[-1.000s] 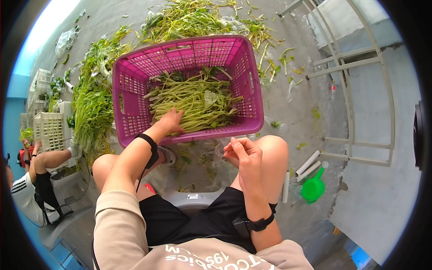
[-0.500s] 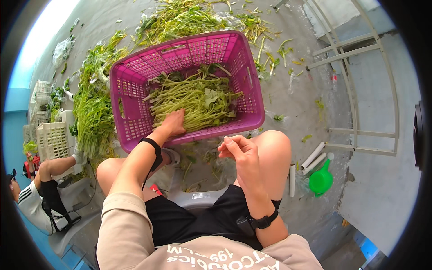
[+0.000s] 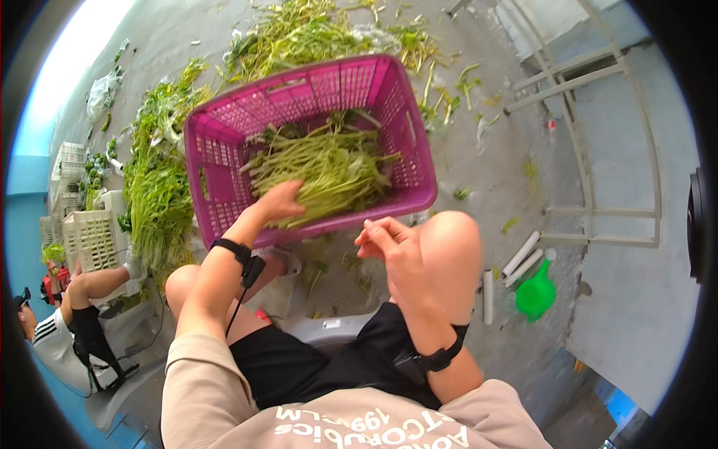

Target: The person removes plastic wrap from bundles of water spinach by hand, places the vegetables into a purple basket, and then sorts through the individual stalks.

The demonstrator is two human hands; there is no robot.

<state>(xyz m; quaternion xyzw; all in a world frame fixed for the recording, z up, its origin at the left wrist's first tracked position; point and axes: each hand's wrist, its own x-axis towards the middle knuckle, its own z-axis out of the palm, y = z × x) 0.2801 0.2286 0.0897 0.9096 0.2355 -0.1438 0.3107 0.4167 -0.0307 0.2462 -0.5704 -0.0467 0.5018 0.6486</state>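
A purple plastic basket (image 3: 310, 142) stands tilted before my knees, with a heap of leafy green stalks (image 3: 325, 165) lying in it. My left hand (image 3: 280, 200) reaches over the near rim into the left part of the heap. Its fingers close around some stalks, though motion blurs them and the fingertips are partly hidden. Outside the near right corner of the basket, by my right knee, I hold my right hand (image 3: 396, 243) up. Its fingers are curled, thumb pressed to the forefinger, and anything small between them is hidden.
Loose greens (image 3: 161, 183) lie piled left of the basket, more (image 3: 299, 37) behind it. A co-worker (image 3: 56, 325) sits at left near a cream crate (image 3: 93, 239). On the right are white tubes (image 3: 520, 254), a green scoop-like vessel (image 3: 536, 295) and a metal frame (image 3: 587, 150).
My left hand has shifted slightly left, and the stalks beside it are stirred. My right hand has moved a little left, fingers still curled. The view has turned slightly.
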